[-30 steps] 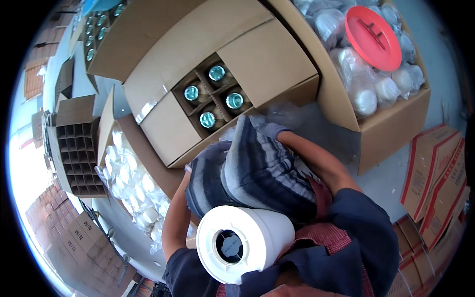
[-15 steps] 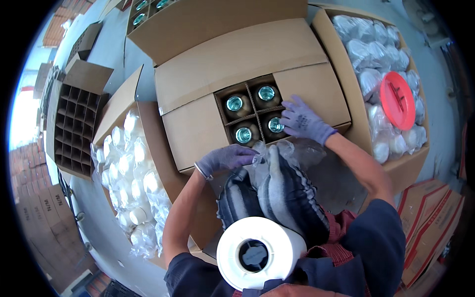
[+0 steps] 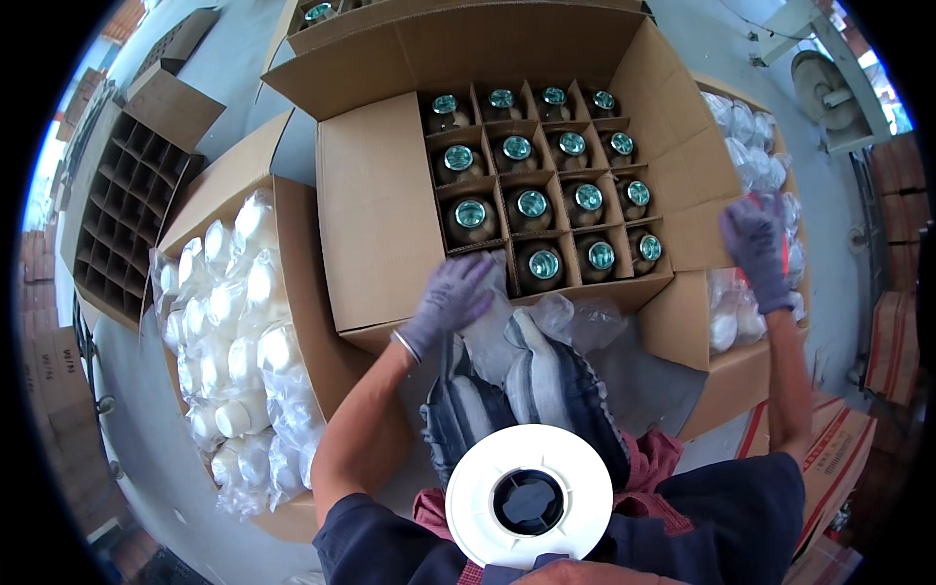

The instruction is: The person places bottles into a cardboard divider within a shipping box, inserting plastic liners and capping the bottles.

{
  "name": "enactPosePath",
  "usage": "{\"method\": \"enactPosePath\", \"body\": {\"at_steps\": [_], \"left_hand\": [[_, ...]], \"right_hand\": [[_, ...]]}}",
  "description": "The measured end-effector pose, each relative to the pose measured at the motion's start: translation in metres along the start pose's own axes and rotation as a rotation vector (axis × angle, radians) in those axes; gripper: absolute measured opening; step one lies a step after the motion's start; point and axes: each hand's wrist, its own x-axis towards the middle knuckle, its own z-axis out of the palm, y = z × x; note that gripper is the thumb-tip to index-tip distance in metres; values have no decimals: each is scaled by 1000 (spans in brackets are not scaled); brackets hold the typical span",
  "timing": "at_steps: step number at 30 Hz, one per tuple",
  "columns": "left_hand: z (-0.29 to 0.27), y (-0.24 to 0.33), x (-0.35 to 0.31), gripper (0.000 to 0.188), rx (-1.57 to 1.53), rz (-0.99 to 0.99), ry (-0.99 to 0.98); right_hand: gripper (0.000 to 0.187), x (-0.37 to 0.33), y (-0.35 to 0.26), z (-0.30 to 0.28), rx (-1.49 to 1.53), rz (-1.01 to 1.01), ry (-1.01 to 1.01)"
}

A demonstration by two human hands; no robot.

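Red-lettered cartons (image 3: pixel 824 458) at right | left hand (image 3: pixel 446 304): grip spread near bottles (image 3: pixel 543 263) | right hand (image 3: pixel 759 252): can't tell grip

Covered and clipped, head view.
Right hand (image 3: pixel 756 244) masks most of a red dish (image 3: pixel 785 252); its grip is unclear. Carton flap (image 3: pixel 375 210) screens whatever lies under it. Left hand (image 3: pixel 448 297) and clear plastic (image 3: pixel 492 317) block the lowest left compartment. Far carton (image 3: pixel 390 12) runs off the top edge. Left-hand stack (image 3: pixel 54 385) blurs.
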Motion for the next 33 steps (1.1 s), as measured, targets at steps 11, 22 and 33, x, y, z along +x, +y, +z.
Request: {"method": "enactPosePath", "body": {"at_steps": [11, 22, 33], "left_hand": [[0, 34, 1, 36, -226, -449, -1009], [-140, 36, 0, 31, 832, -77, -347], [-109, -10, -14, 36, 455, -127, 239]], "right_hand": [[50, -100, -276, 137, 1528, -356, -1151], [37, -40, -181, 59, 1416, -244, -935], [31, 158, -165, 3, 1486, -15, -64]]}}
